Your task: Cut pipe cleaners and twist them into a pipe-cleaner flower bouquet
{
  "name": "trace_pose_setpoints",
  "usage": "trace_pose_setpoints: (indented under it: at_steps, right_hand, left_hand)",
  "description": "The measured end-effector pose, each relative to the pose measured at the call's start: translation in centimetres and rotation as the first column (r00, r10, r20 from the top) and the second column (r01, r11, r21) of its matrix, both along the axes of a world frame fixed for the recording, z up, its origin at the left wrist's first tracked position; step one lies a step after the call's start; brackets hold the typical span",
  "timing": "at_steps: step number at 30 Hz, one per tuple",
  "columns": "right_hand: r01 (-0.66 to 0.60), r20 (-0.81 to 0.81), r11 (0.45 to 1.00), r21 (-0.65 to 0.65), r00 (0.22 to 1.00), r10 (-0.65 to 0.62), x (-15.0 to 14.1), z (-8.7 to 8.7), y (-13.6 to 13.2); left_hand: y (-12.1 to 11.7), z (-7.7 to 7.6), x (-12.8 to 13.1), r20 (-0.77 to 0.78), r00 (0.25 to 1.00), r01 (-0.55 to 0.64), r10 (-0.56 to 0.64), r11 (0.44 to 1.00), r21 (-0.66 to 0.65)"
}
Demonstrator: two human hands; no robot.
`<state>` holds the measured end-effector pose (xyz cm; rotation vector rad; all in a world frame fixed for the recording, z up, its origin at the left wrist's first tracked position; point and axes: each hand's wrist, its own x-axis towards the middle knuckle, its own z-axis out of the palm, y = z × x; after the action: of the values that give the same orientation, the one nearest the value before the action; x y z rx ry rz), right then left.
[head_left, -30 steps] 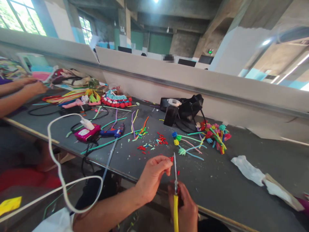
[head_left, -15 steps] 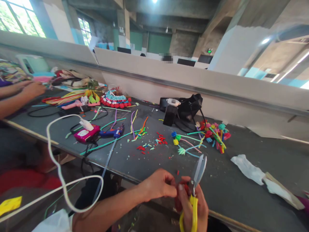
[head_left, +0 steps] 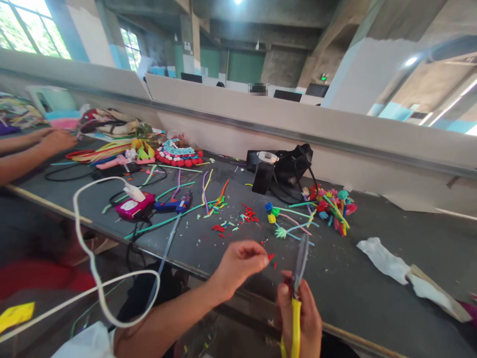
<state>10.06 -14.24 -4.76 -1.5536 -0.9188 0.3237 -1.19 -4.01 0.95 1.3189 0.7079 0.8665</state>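
You are holding scissors (head_left: pixel 295 318) that are showing yellow handles and grey blades, and the small piece (head_left: pixel 271 257) you are pinching is showing plain red. Before you, the tabletop (head_left: pixel 357 278) is showing dark grey, speckled with red, green and pale scraps (head_left: pixel 250 214). The loose flowers are showing blue (head_left: pixel 269 207), green (head_left: pixel 275 212), yellow (head_left: pixel 272 219) and mint (head_left: pixel 280 232). The box (head_left: pixel 136 205) is showing magenta with a white patch, the glue gun (head_left: pixel 182 203) blue, the cord (head_left: pixel 158 288) white, and the bag (head_left: pixel 296 166) black.
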Motion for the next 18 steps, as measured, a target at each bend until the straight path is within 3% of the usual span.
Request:
trace_pose_setpoints:
  at_steps: [2,5,11,18]
  right_hand:
    - [-0.011,0.224,1.000,-0.016,0.975,0.014,0.3,-0.8,0.0]
    - [-0.035,0.415,0.999,-0.031,0.909,0.044,0.3,-2.0,-0.1]
    - [-0.028,0.511,0.998,-0.048,0.858,0.049,-0.3,-3.1,-0.2]
    - [-0.003,0.563,0.999,-0.041,0.826,0.026,0.1,-3.8,0.1]
  left_hand:
    - [0.4,0.4,0.1,0.203,0.975,-0.042,0.089,0.974,-0.224]
    - [0.3,0.5,0.3,0.371,0.911,-0.029,0.181,0.925,-0.378]
    - [-0.6,0.5,0.5,0.444,0.880,0.022,0.171,0.917,-0.398]
    - [-1.1,0.9,0.7,0.389,0.897,-0.045,0.208,0.920,-0.389]
